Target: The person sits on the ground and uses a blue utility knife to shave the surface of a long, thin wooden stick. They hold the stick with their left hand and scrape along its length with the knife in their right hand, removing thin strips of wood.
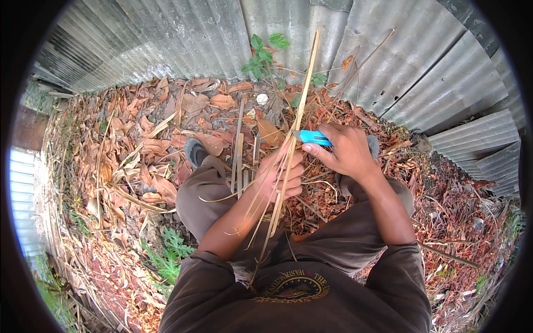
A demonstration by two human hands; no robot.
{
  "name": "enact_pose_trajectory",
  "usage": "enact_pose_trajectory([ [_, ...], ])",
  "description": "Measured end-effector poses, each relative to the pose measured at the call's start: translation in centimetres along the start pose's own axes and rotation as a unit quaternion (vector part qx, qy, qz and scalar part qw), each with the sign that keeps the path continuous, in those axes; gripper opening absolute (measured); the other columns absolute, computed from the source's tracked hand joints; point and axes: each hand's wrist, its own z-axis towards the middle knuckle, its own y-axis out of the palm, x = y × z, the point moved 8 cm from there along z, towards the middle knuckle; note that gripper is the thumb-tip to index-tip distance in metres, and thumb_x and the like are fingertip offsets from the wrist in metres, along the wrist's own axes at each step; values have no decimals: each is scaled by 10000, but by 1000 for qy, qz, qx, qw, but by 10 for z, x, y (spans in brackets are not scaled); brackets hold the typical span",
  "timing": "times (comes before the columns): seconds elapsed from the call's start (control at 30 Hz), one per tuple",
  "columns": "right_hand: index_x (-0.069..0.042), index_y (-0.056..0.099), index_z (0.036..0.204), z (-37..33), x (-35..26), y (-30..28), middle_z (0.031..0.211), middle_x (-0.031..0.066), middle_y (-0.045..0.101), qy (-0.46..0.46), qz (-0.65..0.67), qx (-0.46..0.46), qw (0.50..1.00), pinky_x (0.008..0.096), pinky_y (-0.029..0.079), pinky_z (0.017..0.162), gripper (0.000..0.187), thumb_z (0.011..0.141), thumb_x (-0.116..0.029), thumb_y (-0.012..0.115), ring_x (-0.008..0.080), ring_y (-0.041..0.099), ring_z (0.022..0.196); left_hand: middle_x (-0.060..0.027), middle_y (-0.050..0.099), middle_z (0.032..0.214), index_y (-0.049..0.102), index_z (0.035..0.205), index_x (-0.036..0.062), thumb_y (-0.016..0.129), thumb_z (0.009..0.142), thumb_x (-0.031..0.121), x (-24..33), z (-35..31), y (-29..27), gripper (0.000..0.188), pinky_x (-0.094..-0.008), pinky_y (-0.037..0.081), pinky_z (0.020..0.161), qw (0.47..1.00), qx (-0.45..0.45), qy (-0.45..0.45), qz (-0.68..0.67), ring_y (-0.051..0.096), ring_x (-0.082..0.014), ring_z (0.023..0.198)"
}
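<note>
One long, pale plant strip [307, 83]: clasped in my left hand [282, 175], its upper length pointing away from me toward corrugated metal sheets [388, 61]. One blue utility knife [315, 137]: gripped in my right hand [350, 149], blade at the strip, just above my left fist. Underfoot: dry brown leaves [162, 187]. Beside the sheets: one green plant [258, 57].
</note>
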Motion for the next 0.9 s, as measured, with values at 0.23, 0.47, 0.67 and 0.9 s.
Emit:
enact_pose_trajectory([
  [0.23,-54,619,837,-4,1,-9,636,117,582,-8,-49,10,999,414,441,506,460,802,-510,673,322,602,568,38,351,516,404,707,130,279,1026,461,4,-3,3,477,-248,289,417,1000,-9,8,5,317,-85,366],
  [0.47,-68,601,738,-1,-2,-3,632,120,587,-7,-30,18,999,417,463,504,490,802,-550,653,327,617,579,41,353,521,396,696,136,275,1027,466,3,-5,0,483,-250,304,434,1000,11,6,3,325,-83,372],
  [0.67,-26,592,804,-3,8,3,599,104,529,23,65,5,998,391,417,517,450,873,-470,617,280,545,529,46,341,510,401,696,133,286,1025,466,8,-7,-7,482,-252,306,417,998,36,15,58,319,-79,352],
  [0.9,-4,612,777,-6,45,17,531,101,490,177,231,27,956,378,398,507,524,938,-495,523,244,476,482,49,312,467,384,652,142,272,1020,491,-1,-2,-13,519,-255,274,358,989,125,5,75,282,-78,330],
])
